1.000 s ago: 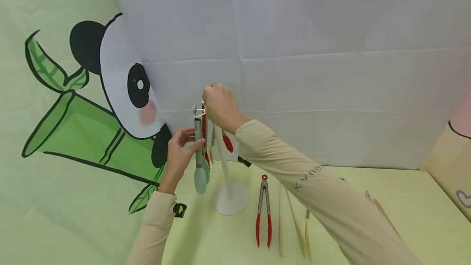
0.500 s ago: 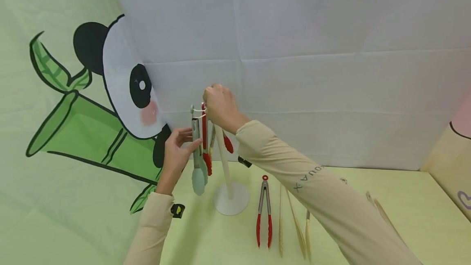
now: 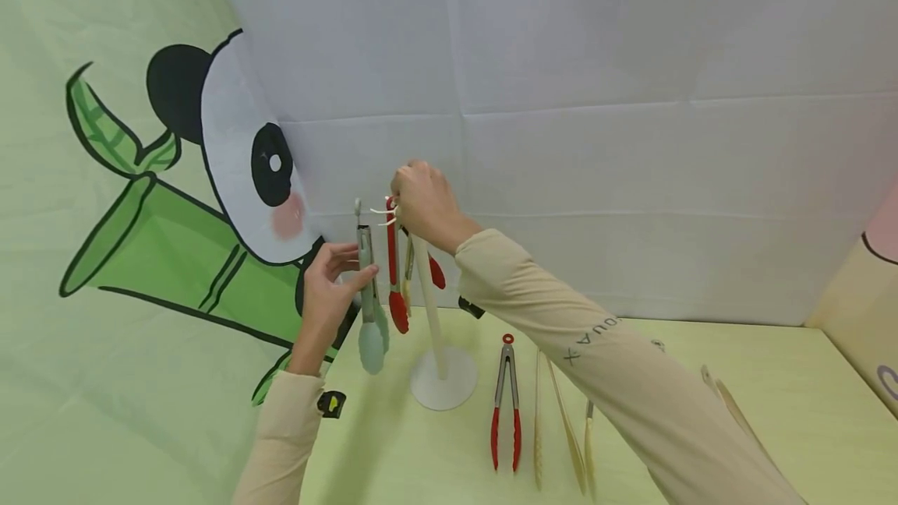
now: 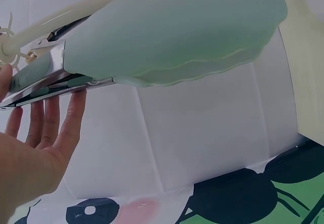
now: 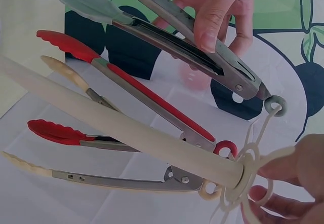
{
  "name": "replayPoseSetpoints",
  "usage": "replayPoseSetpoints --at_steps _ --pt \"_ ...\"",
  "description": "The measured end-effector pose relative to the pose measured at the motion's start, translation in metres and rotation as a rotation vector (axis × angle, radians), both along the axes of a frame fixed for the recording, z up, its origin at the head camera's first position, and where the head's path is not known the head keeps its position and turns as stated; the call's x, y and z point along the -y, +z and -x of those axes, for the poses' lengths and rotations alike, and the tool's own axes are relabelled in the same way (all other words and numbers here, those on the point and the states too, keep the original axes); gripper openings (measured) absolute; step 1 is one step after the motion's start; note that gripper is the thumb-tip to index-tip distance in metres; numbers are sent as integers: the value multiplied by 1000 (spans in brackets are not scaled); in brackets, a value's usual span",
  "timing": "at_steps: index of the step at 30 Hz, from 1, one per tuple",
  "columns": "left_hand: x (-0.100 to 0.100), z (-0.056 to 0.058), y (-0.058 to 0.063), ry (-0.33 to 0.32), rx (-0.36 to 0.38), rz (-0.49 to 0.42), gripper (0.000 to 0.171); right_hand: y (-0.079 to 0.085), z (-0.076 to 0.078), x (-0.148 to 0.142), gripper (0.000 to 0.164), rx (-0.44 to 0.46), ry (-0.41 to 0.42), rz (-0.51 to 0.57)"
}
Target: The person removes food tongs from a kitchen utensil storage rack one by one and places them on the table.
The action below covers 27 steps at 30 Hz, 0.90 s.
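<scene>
A pair of mint-green tongs (image 3: 370, 345) with metal arms hangs from my left hand (image 3: 326, 287), pinched between thumb and fingers. Their end ring (image 5: 275, 106) sits at a hook tip of the white stand (image 3: 429, 310); in the head view a small gap shows between ring and hook. With curled fingers my right hand (image 3: 426, 205) grips the hooked top (image 5: 246, 171) of that stand. Red tongs (image 3: 398, 312) hang on the stand beside the green pair. Behind the pole hang more red tongs (image 5: 53, 132) and cream tongs (image 5: 28, 164).
Red-tipped tongs (image 3: 495, 435) lie on the pale table (image 3: 786, 380) right of the stand's round base (image 3: 424, 394). Several beige utensils (image 3: 539, 443) lie beside them, and another beige one (image 3: 733, 407) is partly hidden by the right sleeve. A panda-print cloth (image 3: 189, 248) stands at the left.
My left hand has moved left with the green tongs, drawing their ring away from the hook. The hanging red tongs now show more fully. My right hand stays on the stand's top.
</scene>
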<state>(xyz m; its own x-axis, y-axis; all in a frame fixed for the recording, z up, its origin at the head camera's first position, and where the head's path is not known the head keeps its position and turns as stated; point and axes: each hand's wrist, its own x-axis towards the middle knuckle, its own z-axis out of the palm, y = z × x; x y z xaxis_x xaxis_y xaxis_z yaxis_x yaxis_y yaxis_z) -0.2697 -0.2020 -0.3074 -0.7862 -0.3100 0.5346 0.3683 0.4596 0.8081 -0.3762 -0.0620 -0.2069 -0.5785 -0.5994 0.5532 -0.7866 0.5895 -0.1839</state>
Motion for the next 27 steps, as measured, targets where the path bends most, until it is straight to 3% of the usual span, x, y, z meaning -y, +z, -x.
replayPoseSetpoints --at_steps 17,27 --pt "12 -6 -3 82 28 -16 41 -1 6 -6 28 25 116 42" --pt "36 2 -22 136 37 -12 42 -2 10 -8 29 45 180 64"
